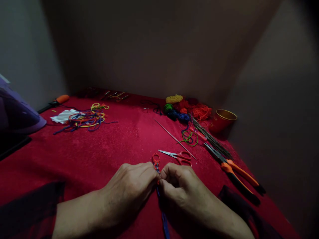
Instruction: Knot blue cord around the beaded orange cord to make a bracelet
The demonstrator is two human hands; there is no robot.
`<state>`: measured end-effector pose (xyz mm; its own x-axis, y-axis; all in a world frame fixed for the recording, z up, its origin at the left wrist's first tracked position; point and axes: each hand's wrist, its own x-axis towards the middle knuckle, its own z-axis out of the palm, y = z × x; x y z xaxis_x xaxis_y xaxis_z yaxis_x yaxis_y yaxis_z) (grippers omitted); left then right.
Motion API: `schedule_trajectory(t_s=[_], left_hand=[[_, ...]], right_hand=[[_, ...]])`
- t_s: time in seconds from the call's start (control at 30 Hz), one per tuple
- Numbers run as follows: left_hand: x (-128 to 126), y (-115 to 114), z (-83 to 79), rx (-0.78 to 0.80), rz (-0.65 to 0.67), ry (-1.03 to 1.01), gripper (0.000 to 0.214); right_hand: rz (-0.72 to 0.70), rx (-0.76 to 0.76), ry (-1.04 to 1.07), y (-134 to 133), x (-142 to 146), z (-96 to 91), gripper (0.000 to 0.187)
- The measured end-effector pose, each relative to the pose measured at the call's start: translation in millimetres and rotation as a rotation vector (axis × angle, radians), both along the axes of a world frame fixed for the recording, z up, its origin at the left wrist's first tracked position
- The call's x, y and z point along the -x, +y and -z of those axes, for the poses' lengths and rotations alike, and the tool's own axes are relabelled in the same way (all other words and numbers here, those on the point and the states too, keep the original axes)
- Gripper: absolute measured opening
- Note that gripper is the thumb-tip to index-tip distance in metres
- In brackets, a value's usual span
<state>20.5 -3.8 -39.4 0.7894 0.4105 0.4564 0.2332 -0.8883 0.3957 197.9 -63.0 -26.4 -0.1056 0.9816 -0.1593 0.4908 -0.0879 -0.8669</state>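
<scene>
My left hand (132, 186) and my right hand (179, 184) meet fingertip to fingertip low in the middle of the head view, over a red cloth (119, 142). Both pinch a knotted cord piece (156, 162) of orange and blue strands. Its small loop sticks up just beyond my fingers. A blue tail (164, 224) of the cord runs down between my wrists toward me. Small red-handled scissors (178, 156) lie shut just beyond my right hand.
Orange-handled pliers (234, 171) lie at the right, beside a bundle of thin wires (211, 137) and a long needle (173, 136). Yarn balls (185, 109) and a red cup (223, 120) sit at the back right. Loose coloured cords (86, 119) and white paper (63, 116) lie at the left.
</scene>
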Motion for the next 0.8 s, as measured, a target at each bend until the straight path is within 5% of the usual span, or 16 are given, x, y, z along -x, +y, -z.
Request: schedule_trajectory(t_s=[0.37,0.8], left_hand=[[-1,-1,-3.2,0.035,-0.016,0.003,0.019],[-1,-3,-4.4,0.094,-0.026,0.02,0.016]], right_hand=[[0.086,0.15,0.29,1,-1,10.8,0.009],[0.048,0.038,0.086,-1,-1,10.8,0.009]])
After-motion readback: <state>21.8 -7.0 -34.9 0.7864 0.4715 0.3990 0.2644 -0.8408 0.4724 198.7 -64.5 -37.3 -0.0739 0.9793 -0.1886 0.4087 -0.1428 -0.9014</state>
